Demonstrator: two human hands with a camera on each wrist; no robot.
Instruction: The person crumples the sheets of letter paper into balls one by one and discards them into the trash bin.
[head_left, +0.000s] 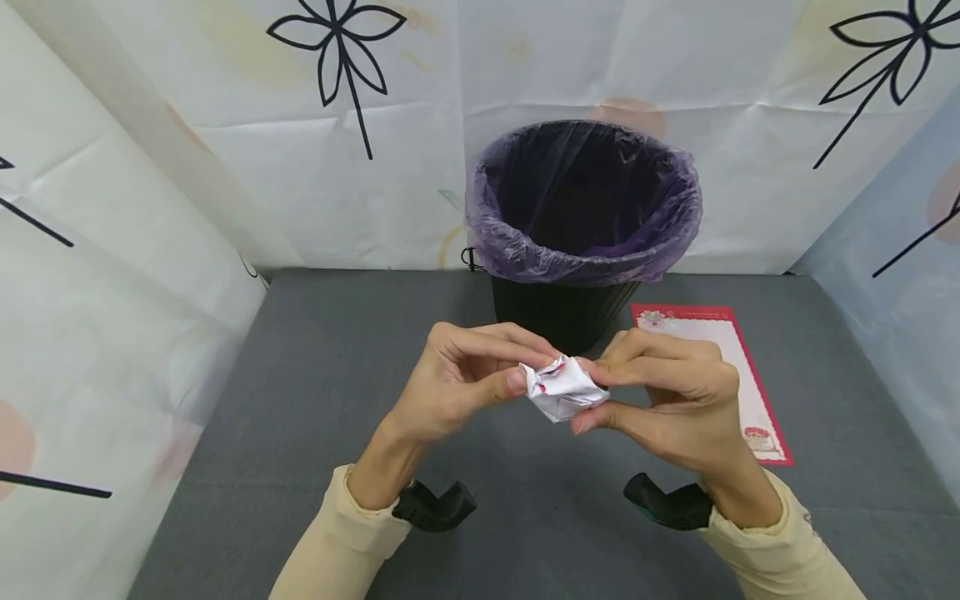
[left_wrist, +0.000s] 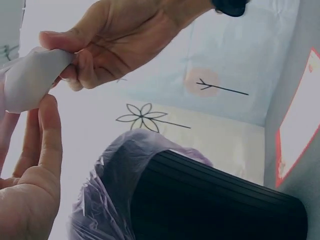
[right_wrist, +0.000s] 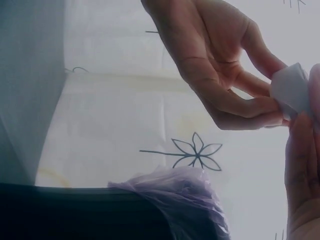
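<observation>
Between both hands, above the grey table, is a crumpled ball of white paper with small red marks. My left hand pinches its left side between thumb and fingers. From the right, my right hand pinches it too, thumb below and fingers above. The left wrist view shows the paper ball with the right hand reaching in from above. In the right wrist view the paper ball lies at the right, and the left hand grips it with bent fingers.
Behind the hands stands a black bin lined with a purple plastic bag. A flat red-bordered white sheet lies on the grey table to the right, partly behind the right hand. White patterned cloth hangs around the table.
</observation>
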